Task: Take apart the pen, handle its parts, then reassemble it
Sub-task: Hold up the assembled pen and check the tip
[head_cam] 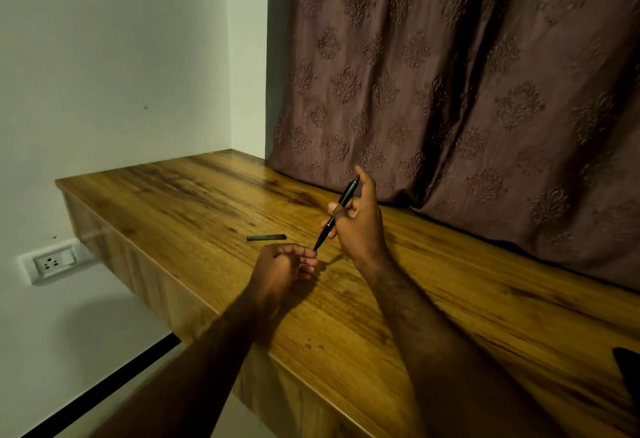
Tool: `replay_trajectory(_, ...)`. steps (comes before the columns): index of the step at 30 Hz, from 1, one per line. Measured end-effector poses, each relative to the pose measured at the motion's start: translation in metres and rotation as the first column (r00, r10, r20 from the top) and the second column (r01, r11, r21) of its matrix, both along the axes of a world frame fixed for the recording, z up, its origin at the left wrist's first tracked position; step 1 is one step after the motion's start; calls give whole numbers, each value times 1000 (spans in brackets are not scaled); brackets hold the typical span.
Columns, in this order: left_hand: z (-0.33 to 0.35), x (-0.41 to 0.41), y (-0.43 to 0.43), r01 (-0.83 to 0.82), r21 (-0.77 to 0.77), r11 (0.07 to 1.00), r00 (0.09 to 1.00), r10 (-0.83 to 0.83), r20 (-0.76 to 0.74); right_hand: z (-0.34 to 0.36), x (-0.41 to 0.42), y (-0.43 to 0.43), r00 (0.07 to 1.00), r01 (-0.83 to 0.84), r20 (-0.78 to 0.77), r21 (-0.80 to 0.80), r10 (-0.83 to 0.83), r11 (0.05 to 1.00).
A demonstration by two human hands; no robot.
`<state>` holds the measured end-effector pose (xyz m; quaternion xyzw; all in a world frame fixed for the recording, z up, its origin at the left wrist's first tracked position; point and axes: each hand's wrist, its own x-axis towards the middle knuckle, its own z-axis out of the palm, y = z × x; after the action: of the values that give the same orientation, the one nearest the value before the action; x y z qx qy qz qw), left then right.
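My right hand (360,226) grips a slim black pen (337,210), held tilted above the wooden tabletop (194,202) with its pointed end down-left and its button end up-right. My left hand (282,269) has its fingers curled; its fingertips meet the pen's lower tip. Whether a small part sits inside the left fingers I cannot tell. A separate dark, flat pen part (266,237) lies on the tabletop, just left of both hands.
The table's front edge runs diagonally from far left to near right, with floor below. A brown patterned curtain (467,91) hangs along the table's back. A wall socket (53,262) sits at lower left. A dark object (628,368) pokes in at the right edge.
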<state>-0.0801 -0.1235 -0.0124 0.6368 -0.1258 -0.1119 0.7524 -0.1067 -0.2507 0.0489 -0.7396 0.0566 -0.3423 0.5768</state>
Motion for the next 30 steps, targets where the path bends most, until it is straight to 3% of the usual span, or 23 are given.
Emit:
replay_trajectory(7,3,-1,0,16,-2,1000,1000,-16,-1,0,2,2,1000,17,16,-64,-16,998)
replay_trajectory(30,1,-2,-1,-19,-2,1000,1000,19,-16,4,0,3,998,6,55,-58,-3,998)
